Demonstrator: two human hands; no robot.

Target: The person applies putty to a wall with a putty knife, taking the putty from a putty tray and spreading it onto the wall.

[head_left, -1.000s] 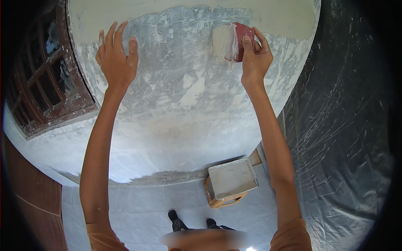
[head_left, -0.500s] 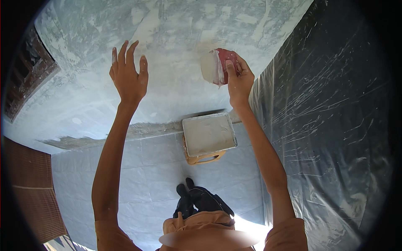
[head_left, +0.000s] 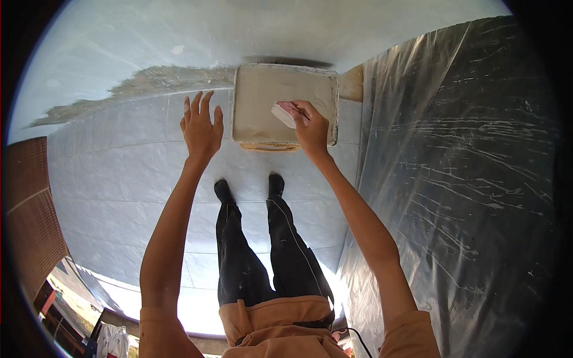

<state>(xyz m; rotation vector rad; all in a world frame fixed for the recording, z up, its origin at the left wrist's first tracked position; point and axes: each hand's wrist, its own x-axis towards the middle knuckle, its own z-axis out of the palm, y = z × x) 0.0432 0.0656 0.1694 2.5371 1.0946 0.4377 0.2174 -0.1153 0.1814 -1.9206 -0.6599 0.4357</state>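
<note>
Clearly, the right grip pinches a pinkish-red scraper coated in whitish paste, the left grip splayed.

The pale blue-grey floor, crossed by thin straight seams, bears two black-covered feet, set apart. Beyond them, a yellow-tan stool, only its near edge showing, carries a broad rectangular tray with a smeared rim, spread with beige paste.
</note>
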